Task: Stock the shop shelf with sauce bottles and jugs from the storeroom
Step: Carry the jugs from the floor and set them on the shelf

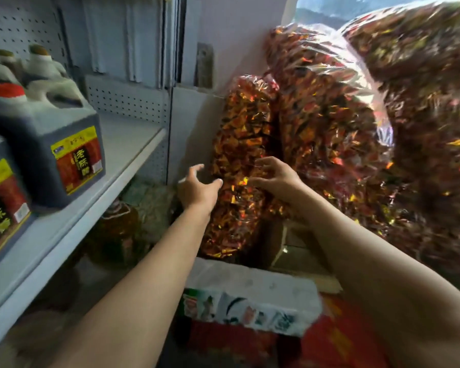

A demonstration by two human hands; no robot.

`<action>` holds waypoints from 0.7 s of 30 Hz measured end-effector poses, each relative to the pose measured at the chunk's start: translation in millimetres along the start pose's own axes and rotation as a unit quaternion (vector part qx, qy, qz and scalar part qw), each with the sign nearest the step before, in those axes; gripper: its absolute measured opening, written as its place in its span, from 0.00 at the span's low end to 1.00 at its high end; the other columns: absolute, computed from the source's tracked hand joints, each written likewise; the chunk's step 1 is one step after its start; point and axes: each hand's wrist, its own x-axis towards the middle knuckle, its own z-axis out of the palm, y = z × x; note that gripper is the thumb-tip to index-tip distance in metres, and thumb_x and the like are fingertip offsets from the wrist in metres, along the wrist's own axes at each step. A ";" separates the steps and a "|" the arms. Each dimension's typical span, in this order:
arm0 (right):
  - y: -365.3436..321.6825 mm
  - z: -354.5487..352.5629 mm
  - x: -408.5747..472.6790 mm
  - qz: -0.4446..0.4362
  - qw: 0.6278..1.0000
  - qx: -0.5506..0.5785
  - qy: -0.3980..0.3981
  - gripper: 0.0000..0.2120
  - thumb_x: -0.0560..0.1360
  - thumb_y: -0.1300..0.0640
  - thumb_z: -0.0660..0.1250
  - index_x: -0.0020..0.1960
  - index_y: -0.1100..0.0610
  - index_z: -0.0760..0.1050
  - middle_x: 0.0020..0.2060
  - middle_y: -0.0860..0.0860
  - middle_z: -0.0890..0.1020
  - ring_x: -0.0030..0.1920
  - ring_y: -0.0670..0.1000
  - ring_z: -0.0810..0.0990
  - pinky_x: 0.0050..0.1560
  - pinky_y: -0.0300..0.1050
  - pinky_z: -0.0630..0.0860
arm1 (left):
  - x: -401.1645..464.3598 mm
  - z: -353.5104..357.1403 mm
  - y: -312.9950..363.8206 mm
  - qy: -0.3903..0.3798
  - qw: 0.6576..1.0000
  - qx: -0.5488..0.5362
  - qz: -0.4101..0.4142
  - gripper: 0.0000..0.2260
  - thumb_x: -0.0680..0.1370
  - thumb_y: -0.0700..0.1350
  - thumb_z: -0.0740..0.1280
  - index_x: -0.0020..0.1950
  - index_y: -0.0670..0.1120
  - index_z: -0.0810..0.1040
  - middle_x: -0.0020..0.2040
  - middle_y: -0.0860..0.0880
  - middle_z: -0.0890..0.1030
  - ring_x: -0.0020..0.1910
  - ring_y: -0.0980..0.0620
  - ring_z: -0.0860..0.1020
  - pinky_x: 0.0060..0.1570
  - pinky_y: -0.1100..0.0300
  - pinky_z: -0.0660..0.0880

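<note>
Forearms: both bare arms reach forward from the bottom edge, converging toward the middle of the view.
Carton below: a printed box (250, 306) lies on the floor under the arms, blurred, its contents unreadable.
Left hand (197, 188): grip open, fingers spread and curled, holding nothing, just at the left edge of the nearest bag.
Right hand (274, 176): grip open too, fingers splayed and empty, touching or very nearly touching the plastic; I cannot tell which.
Nearest bag (239, 166): a clear sack of red and gold wrapped pieces, standing tall and leaning on the wall, long axis roughly upright, right between the two hands.
Larger bags (369, 115): more of the same stacked behind and to the right, filling that side.
Jugs (64, 144): dark sauce jugs with red and yellow labels stand on the shelf (122, 160) at left, well apart from both hands; the shelf is bare to their right.
Lower level: an amber jug (117, 229) sits under the shelf, near the left forearm.
Key relation: the task's jugs lie to the left of both grips, the left hand nearer, while both hands face the bag ahead.
Judgement: the hands look set to shift the bag, perhaps to clear the way; that is a guess.
</note>
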 end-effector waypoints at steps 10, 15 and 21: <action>105.0 -125.8 -155.7 0.078 0.995 0.003 0.060 0.27 0.70 0.48 0.79 0.67 0.46 0.76 0.59 0.49 0.81 0.55 0.49 0.81 0.52 0.44 0.81 | -168.2 112.2 32.5 -0.095 0.994 0.007 0.050 0.22 0.74 0.49 0.75 0.67 0.54 0.75 0.65 0.46 0.72 0.60 0.47 0.74 0.48 0.66 0.71; 195.0 -230.0 -264.3 0.113 0.988 -0.036 0.099 0.27 0.71 0.49 0.79 0.67 0.48 0.76 0.59 0.49 0.80 0.58 0.50 0.80 0.59 0.46 0.79 | -301.4 203.2 42.9 -0.160 0.985 -0.005 0.059 0.22 0.74 0.48 0.75 0.67 0.54 0.74 0.66 0.46 0.70 0.55 0.51 0.71 0.53 0.62 0.70; 304.7 -345.7 -401.5 0.172 0.972 -0.080 0.137 0.26 0.72 0.50 0.78 0.68 0.51 0.76 0.58 0.53 0.80 0.59 0.51 0.78 0.62 0.46 0.75 | -464.1 318.7 39.4 -0.245 0.967 0.017 0.061 0.22 0.74 0.50 0.75 0.66 0.55 0.75 0.65 0.46 0.69 0.60 0.47 0.73 0.61 0.57 0.72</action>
